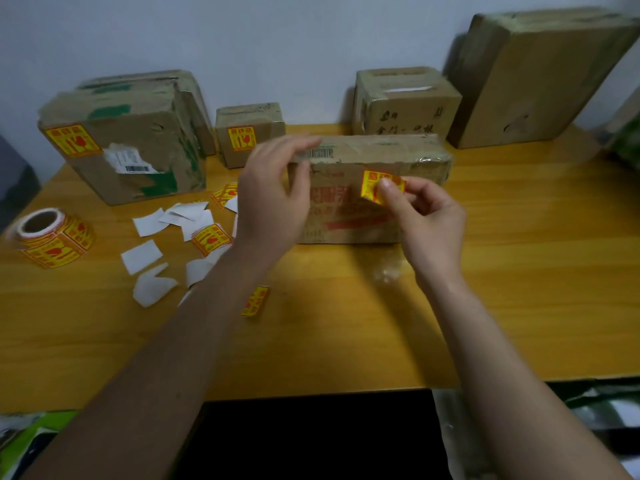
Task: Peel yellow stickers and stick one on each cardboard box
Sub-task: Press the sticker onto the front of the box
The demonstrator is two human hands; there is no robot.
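The right hand (420, 216) pinches a small yellow sticker with red print (379, 187) between thumb and fingertips, held against the front face of the long, flat brown cardboard box (374, 161) at the centre of the wooden table (519, 271). The left hand (273, 195) rests on that box's upper left edge, fingers loosely extended and holding nothing. To the left lie white backing scraps (142, 256), loose stickers and a sticker roll (52, 237), beside two already-labelled boxes (131, 150); two unlabelled boxes (405, 102) stand behind.
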